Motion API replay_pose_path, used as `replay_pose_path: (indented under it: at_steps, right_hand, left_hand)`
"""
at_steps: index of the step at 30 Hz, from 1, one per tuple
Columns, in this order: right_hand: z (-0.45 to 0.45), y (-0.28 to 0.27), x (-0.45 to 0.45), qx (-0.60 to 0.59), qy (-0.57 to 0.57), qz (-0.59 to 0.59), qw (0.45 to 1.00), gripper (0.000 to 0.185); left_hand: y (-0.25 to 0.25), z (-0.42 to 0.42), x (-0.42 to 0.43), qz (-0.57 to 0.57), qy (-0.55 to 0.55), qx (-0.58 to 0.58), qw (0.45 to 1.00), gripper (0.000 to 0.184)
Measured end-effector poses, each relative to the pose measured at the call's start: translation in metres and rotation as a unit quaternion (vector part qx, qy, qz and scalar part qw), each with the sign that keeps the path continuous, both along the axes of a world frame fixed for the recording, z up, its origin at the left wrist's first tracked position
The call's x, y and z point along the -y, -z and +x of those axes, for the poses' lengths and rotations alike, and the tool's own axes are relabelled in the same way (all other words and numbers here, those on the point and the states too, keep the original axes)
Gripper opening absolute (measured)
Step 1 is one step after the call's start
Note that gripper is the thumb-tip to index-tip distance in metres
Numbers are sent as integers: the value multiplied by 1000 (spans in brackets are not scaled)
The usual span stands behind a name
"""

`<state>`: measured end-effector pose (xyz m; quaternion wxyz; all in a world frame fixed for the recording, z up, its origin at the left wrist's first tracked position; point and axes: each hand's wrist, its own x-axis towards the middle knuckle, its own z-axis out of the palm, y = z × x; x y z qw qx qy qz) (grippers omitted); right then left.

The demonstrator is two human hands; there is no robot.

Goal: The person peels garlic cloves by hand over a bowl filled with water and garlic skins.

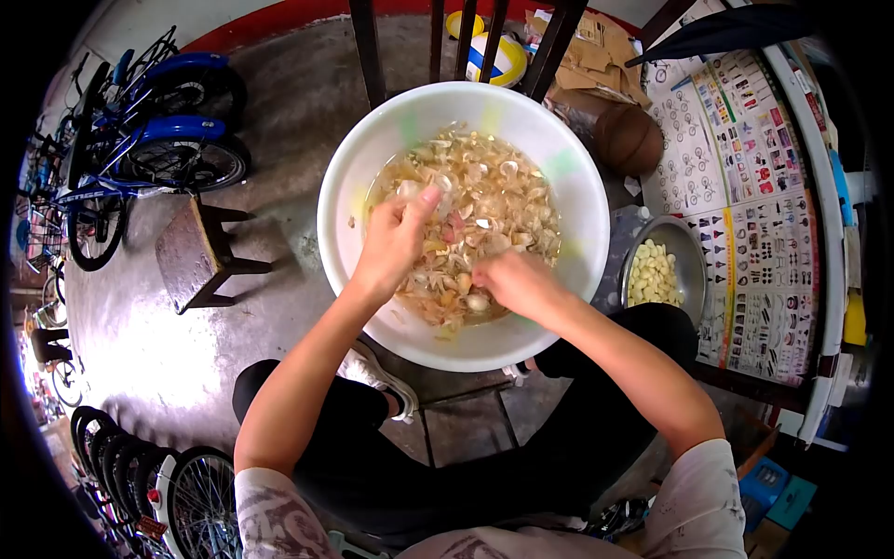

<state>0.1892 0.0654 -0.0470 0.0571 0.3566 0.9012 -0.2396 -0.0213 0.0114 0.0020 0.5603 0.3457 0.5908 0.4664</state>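
A large white plastic basin [349, 265] holds water with many loose garlic skins [498, 182] floating in it. My left hand [400, 238] is over the left side of the basin, thumb raised and fingers curled; something pale shows by its fingertips, too unclear to name. Lower right, my right hand [521, 282] reaches into the skins with its fingers pinched together. A brownish garlic clove [464, 282] lies right by those fingertips; whether they grip it is hidden. Another pale clove [478, 303] sits just below. Peeled garlic cloves [654, 275] fill part of a metal bowl [691, 279] to the right.
Dark wooden bars [437, 42] rise behind the basin. A wooden stool [191, 256] stands at left, near blue bicycles [182, 130]. A basketball [629, 139], a yellow, white and blue ball [503, 61] and cardboard [596, 56] lie behind. A poster-covered board [745, 224] is at right.
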Motion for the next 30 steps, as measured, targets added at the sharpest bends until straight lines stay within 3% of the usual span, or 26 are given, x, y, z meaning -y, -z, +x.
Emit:
replay_pose_path:
  at_steps: [3, 5, 6, 9, 11, 13, 14, 16, 18, 21, 23, 25, 26, 28, 30]
  right_hand:
    - [1, -9, -18, -63, 48, 11, 997, 13]
    - [8, -10, -35, -241, 161, -146, 946, 16]
    - [3, -30, -36, -271, 295, -326, 856, 19]
    - [16, -19, -46, -189, 232, -315, 901, 18]
    - [19, -15, -43, -183, 231, -288, 911, 16]
    - [25, -9, -43, -171, 88, -41, 980, 18]
    - [32, -9, -43, -172, 89, -42, 980, 18]
    - [36, -49, -40, -218, 221, -255, 916, 20]
    - [53, -108, -36, -181, 245, -183, 935, 24]
    - [117, -144, -33, -252, 318, -98, 909, 19]
    - [164, -154, -34, -186, 359, -9, 914, 18]
    - [188, -157, -31, 24, 336, 159, 928, 21]
    - [188, -155, -26, 21, 337, 158, 928, 21]
    - [167, -154, -17, -2, 141, 387, 911, 26]
    - [118, -159, -8, -179, 180, 209, 944, 30]
  left_hand:
    - [-5, 0, -2, 23, -11, 49, 998, 49]
    - [-5, 0, -3, 12, -22, 64, 998, 48]
    - [-5, 0, -3, 4, -34, 80, 996, 47]
    - [-12, 1, -3, -4, -39, 104, 994, 48]
    - [-12, 2, -4, -1, -44, 107, 993, 48]
    - [-9, 0, -3, 2, -51, 108, 993, 48]
    - [-6, -1, -3, 6, -38, 110, 993, 48]
    - [-6, -2, -4, 10, -23, 112, 993, 48]
    - [-9, -1, -1, -13, -26, 106, 994, 42]
    - [-13, 4, -4, -14, -45, 126, 991, 37]
    - [-10, 5, -5, -15, -42, 142, 989, 34]
    - [-6, 5, -6, -7, -46, 164, 985, 40]
    - [-6, 6, -5, -7, -45, 161, 986, 40]
    - [-6, 9, -5, -20, -58, 169, 984, 42]
    - [-8, 11, -4, -26, -55, 168, 984, 43]
